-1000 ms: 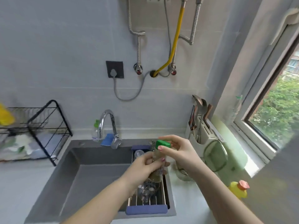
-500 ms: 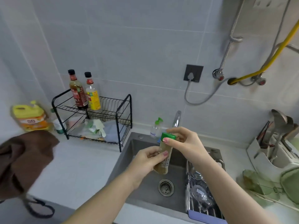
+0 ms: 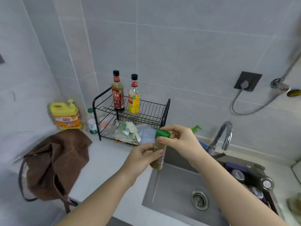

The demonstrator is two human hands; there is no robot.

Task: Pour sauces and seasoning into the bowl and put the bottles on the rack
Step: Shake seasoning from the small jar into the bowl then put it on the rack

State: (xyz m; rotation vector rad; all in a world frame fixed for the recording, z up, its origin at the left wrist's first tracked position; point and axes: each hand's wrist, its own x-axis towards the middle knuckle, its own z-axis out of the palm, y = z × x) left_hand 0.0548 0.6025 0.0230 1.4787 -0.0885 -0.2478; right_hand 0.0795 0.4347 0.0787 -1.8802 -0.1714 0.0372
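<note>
On the rack point(image 3: 147, 110) two sauce bottles point(image 3: 118, 93) stand; your left hand point(image 3: 140, 159) grips the seasoning jar point(image 3: 157, 154), right hand point(image 3: 180, 139) pinches its green cap point(image 3: 162, 134); shelving remains.

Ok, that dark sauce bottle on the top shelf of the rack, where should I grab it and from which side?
Probably round the body of the dark sauce bottle, from the front-left. It stands upright on the rack, with the yellow-labelled bottle close on its right and the wall behind, so only that side is free.
</note>
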